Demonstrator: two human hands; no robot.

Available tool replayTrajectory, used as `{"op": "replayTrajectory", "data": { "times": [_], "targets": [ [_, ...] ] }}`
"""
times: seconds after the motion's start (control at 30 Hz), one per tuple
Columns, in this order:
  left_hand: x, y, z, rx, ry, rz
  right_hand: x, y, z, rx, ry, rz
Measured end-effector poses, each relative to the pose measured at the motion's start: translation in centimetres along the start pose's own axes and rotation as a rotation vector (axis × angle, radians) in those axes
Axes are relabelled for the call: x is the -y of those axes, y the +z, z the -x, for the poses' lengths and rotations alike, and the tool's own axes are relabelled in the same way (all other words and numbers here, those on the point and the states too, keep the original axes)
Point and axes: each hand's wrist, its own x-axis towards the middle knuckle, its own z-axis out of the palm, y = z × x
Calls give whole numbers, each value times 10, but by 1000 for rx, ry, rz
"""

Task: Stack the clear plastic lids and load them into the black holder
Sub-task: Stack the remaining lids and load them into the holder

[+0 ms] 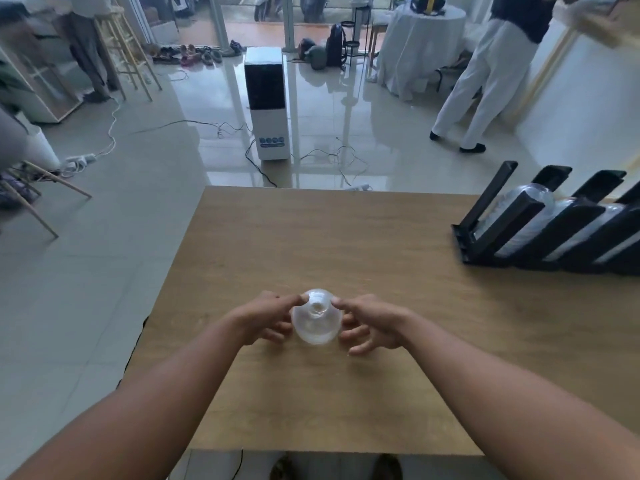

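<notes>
A stack of clear dome lids point(316, 318) stands on the wooden table point(346, 244), near its middle front. My left hand point(266, 318) grips the stack from the left, its index fingertip on the top dome. My right hand point(367, 323) grips it from the right, fingers curled around the side. The black holder point(540, 223) lies at the table's right edge, its slanted slots holding rows of clear lids point(530, 202).
Beyond the table's far edge a white and black appliance point(266, 102) stands on the tiled floor among loose cables. A person in white trousers point(485, 74) stands at the back right. Wooden chair legs point(41, 192) show at the left.
</notes>
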Motion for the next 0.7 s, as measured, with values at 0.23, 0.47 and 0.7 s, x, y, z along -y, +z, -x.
{"op": "replayTrajectory", "data": {
  "times": [0.23, 0.47, 0.7],
  "targets": [
    [1, 12, 1, -2, -37, 62, -8, 9, 3, -38, -24, -86],
    [-4, 31, 3, 30, -86, 126, -21, -6, 17, -49, -6, -180],
    [-33, 69, -7, 33, 30, 106, -29, -45, 43, -111, -110, -175]
  ]
}}
